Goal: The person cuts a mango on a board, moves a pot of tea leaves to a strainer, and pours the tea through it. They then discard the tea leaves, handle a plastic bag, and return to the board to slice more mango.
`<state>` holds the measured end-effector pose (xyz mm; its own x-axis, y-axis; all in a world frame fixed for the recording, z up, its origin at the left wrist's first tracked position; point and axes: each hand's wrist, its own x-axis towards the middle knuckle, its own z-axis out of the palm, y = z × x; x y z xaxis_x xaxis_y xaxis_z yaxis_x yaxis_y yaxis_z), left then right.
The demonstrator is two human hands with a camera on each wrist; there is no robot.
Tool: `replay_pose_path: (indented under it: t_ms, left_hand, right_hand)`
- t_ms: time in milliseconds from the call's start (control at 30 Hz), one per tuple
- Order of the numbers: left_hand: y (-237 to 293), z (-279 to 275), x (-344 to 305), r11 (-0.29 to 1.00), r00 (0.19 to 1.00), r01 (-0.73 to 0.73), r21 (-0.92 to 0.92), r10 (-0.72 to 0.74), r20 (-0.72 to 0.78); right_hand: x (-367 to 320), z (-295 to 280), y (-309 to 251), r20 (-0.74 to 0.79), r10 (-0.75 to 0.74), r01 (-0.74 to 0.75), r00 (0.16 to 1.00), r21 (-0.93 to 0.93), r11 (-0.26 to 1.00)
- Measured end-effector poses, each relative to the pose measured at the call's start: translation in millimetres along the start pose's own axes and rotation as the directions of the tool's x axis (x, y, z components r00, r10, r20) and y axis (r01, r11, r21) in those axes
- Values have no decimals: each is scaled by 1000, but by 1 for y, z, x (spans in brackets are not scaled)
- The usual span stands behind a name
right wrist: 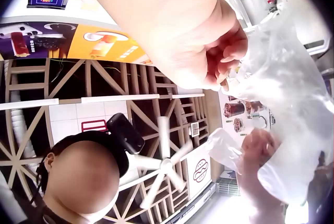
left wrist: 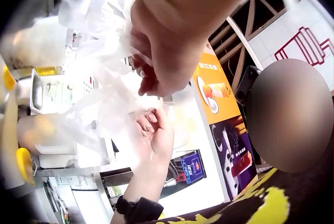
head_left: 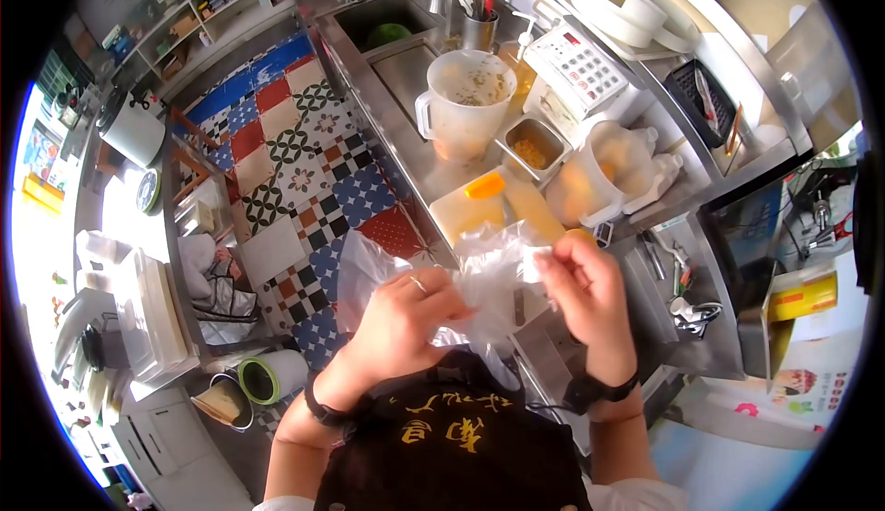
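A thin, clear plastic bag [head_left: 493, 276] hangs between the two hands in the head view, crumpled and held in front of the dark apron. The left hand [head_left: 410, 313], with a ring on one finger, has its fingers curled round the bag's left side. Opposite it, the right hand [head_left: 585, 285] pinches the bag's right edge between thumb and fingers. In the right wrist view the bag [right wrist: 292, 93] spreads out beside the right hand [right wrist: 216, 52], whose fingertips grip its edge. The left wrist view shows the left hand [left wrist: 167, 52] against the bag [left wrist: 104, 99].
On the steel counter beyond the hands are a large pitcher [head_left: 470, 110], a cutting board [head_left: 461, 209] with an orange piece, a metal container [head_left: 535, 147] and a cloudy plastic jug [head_left: 590, 175]. A sink [head_left: 378, 27] holds something green. Patterned floor tiles [head_left: 304, 179] lie to the left.
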<state>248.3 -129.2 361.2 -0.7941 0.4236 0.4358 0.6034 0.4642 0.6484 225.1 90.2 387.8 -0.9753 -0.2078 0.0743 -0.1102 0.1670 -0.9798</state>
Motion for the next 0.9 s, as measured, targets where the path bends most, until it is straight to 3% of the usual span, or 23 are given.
replay_pose_path:
  t_ms: [33,67,167,300,400,500,533,767,900]
  left_hand:
    - [1,-1,3,999,1000,30,-40,-29,8]
    - [4,0,6,998,1000,14,55,-15,12]
    - [26,12,26,978,988,15,208,18,-154]
    - [22,24,36,882,987,-32,471,100,-122]
    - [22,24,37,912,989,-62,407,109,-95]
    - [19,22,40,949,993,-111,296,120,-11]
    - [18,22,41,970,994,-108,219,109,5]
    - [11,4,47,988,972,-129,-83,143,184]
    - [11,0,50,978,976,-122,-169,149,156]
  right_hand:
    - [2,-7,-6,-7,17,-17,1000,22,1000]
    - [4,-10,-8,-3,3,-3,1000,35,999]
    - [5,-13,-15,116,-9,11,993,-20,1000]
    - [8,-10,-10,173,-124,137,977,-66,988]
    - [13,-24,-7,186,-60,78,981,-93,993]
    - [19,-34,-10,250,-142,187,958,-166,968]
    - [20,-37,-12,267,-94,140,959,-157,978]
    - [31,-52,-19,447,-152,253,881,-174,952]
    - [34,-56,-25,507,-148,280,849,-194,940]
